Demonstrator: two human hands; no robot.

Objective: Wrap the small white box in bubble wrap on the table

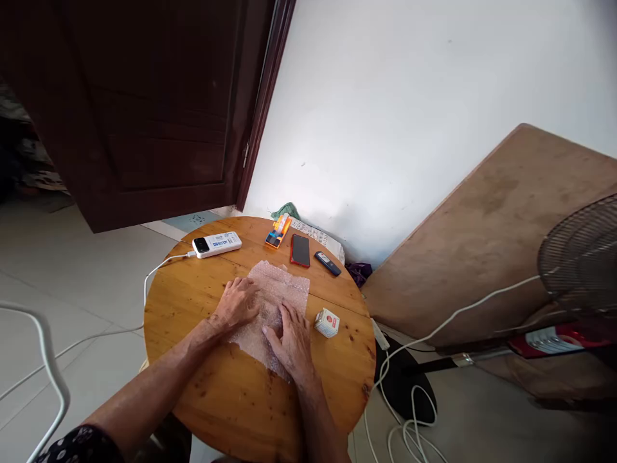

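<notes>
A sheet of pinkish, see-through bubble wrap [274, 283] lies spread on the round wooden table [207, 386]. My left hand [237, 302] rests on its left side, fingers stretched out over the sheet. On the right part of the wrap, my right hand [292, 341] lies flat with its thumb apart from the fingers. A small white box with a red mark [327, 323] stands just right of my right hand, not touching it.
Along the table's far side are a white power bank [216, 244] with a cable, an orange tape dispenser [278, 231], a red-edged phone [299, 250] and a dark blue handheld device [328, 263]. A fan [578, 251] and loose white cables [414, 424] are to the right.
</notes>
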